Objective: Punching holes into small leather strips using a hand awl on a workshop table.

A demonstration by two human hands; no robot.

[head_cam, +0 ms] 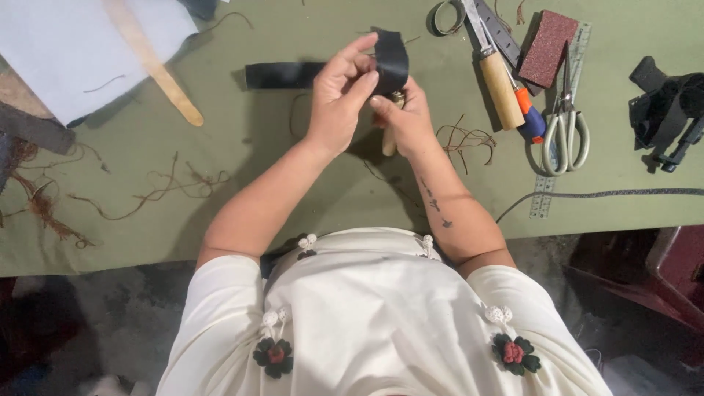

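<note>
Fingers point(364, 73) of the left hand point(339, 103) pinch the folded end of a black leather strap point(391, 59), raised above the green desk point(293, 183); the strap's tail trails left. The right hand point(407, 121) clamps a wooden-handled tool point(389, 141) beneath it. Left lies a wooden stick point(158, 70); right, a knife point(499, 81), sanding block point(547, 45), scissors point(565, 125).

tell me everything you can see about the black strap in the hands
The black strap is a long, flat band, leather by its look, matt and dark. One end lies flat on the green table, pointing left. The other end is lifted and folded over between the left hand and right hand, whose fingertips pinch it. A wooden-handled tool shows beneath it.
</note>
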